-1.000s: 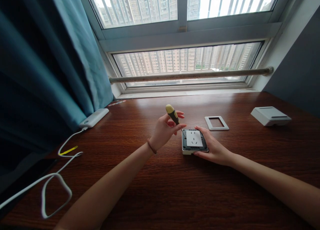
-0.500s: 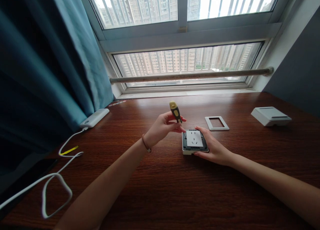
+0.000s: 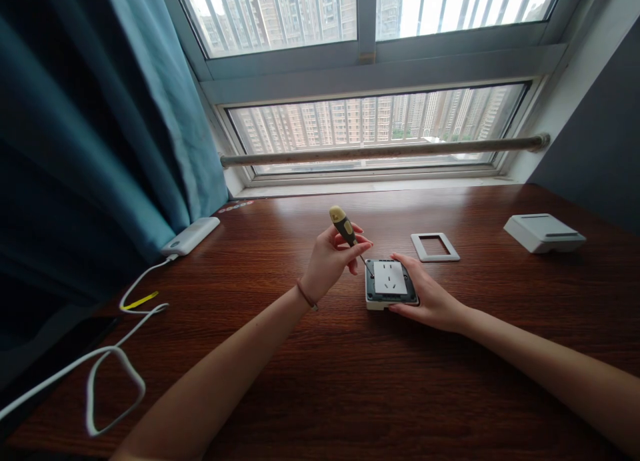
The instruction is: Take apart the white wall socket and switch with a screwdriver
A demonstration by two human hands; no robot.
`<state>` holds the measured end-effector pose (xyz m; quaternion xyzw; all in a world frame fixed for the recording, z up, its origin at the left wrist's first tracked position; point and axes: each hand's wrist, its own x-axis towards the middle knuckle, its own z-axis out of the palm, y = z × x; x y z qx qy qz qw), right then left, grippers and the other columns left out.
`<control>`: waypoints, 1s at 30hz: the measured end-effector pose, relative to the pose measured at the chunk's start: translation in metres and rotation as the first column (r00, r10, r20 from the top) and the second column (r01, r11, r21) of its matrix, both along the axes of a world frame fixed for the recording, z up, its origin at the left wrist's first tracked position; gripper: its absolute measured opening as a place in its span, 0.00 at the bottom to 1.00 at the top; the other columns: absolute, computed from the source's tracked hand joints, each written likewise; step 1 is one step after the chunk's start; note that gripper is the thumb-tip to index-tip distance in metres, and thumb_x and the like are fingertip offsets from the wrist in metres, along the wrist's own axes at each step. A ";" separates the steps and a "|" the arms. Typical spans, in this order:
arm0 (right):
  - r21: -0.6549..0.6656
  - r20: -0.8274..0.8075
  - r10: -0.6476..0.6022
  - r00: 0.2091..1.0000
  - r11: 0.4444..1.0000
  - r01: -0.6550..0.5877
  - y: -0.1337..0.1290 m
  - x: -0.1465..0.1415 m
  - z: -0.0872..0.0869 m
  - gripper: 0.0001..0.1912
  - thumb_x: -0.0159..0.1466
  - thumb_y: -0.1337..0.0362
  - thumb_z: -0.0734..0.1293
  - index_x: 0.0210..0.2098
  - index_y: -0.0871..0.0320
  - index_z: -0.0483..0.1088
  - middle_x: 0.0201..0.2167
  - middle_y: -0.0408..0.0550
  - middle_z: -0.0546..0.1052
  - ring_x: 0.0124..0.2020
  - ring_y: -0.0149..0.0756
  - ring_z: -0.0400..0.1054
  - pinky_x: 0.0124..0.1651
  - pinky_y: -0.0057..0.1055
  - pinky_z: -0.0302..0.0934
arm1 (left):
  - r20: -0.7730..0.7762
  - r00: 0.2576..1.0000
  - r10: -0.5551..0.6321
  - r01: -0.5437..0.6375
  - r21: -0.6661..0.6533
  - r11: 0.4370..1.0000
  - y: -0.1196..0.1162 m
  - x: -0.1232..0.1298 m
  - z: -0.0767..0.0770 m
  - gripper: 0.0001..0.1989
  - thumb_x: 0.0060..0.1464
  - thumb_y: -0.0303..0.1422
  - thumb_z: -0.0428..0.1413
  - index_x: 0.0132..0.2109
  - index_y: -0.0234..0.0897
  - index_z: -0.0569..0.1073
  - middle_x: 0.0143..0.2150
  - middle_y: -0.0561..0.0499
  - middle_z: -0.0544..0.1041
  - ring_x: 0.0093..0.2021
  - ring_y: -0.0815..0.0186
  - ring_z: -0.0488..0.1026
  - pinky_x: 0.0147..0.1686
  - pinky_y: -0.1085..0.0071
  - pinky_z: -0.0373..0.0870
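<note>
A wall socket (image 3: pixel 390 278) with a white slotted face and a dark surround lies on the desk on its white box. My right hand (image 3: pixel 429 294) grips it from the right, fingers at the far edge and thumb at the near edge. In my left hand (image 3: pixel 331 255) is a screwdriver (image 3: pixel 343 225) with a yellow and black handle, held between thumb and fingers. It leans to the left, and its thin shaft runs down to the left side of the socket's surround. Whether the tip sits in a screw is too small to tell.
Behind the socket lies a white cover frame (image 3: pixel 424 255). A white box (image 3: pixel 545 233) stands at the right on the brown desk (image 3: pixel 310 394). At the left are a white power bank (image 3: pixel 191 237), its looped cable (image 3: pixel 143 389) and a yellow strip (image 3: pixel 141 301) beside the curtain.
The screwdriver handle has tilted further to the left, and my left hand has turned, with its wrist shifted slightly right and its fingers regripped. My right hand and the socket stay in place.
</note>
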<state>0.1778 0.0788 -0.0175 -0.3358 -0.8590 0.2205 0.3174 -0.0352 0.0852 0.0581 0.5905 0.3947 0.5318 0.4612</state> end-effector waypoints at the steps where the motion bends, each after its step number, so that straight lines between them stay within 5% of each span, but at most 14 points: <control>1: 0.000 0.003 -0.001 1.000 1.000 0.001 0.000 0.000 0.000 0.44 0.52 0.58 0.69 0.61 0.56 0.42 0.57 0.57 0.55 0.59 0.50 0.50 0.60 0.46 0.48 | 0.001 1.000 -0.013 0.013 -0.009 1.000 -0.001 0.000 0.002 0.15 0.43 0.32 0.61 0.37 0.33 0.65 0.31 0.53 0.73 0.15 0.79 0.65 0.13 0.79 0.66; 10: -0.002 0.003 -0.002 1.000 1.000 0.002 0.000 0.000 0.000 0.44 0.52 0.58 0.69 0.61 0.55 0.42 0.57 0.57 0.56 0.59 0.50 0.50 0.59 0.47 0.49 | -0.007 0.989 -0.149 0.146 -0.144 0.979 -0.005 -0.005 0.021 0.14 0.47 0.30 0.58 0.40 0.30 0.65 0.39 0.44 0.75 0.25 0.68 0.76 0.28 0.70 0.76; 13: 0.000 0.002 0.001 1.000 1.000 -0.001 0.000 0.000 0.000 0.44 0.53 0.58 0.69 0.61 0.55 0.42 0.57 0.57 0.55 0.59 0.50 0.50 0.59 0.47 0.48 | -0.067 0.991 -0.114 0.108 -0.090 0.990 -0.004 -0.006 0.016 0.13 0.46 0.33 0.60 0.36 0.30 0.66 0.37 0.45 0.75 0.24 0.69 0.75 0.25 0.72 0.75; 19: -0.003 0.020 -0.008 1.000 1.000 0.008 0.000 0.000 0.001 0.43 0.53 0.58 0.69 0.61 0.56 0.42 0.57 0.57 0.55 0.59 0.49 0.50 0.60 0.46 0.48 | -0.144 0.976 0.163 -0.140 0.156 0.978 -0.003 0.000 -0.003 0.15 0.43 0.36 0.61 0.33 0.34 0.65 0.29 0.53 0.73 0.17 0.74 0.69 0.15 0.79 0.66; 30: -0.002 0.026 -0.008 1.000 1.000 0.008 -0.001 0.000 0.000 0.44 0.53 0.58 0.69 0.61 0.56 0.42 0.58 0.57 0.55 0.59 0.49 0.50 0.60 0.46 0.48 | -0.028 0.997 0.065 -0.063 0.065 0.996 -0.003 0.001 0.004 0.14 0.43 0.32 0.61 0.35 0.33 0.64 0.33 0.51 0.75 0.17 0.76 0.68 0.17 0.77 0.69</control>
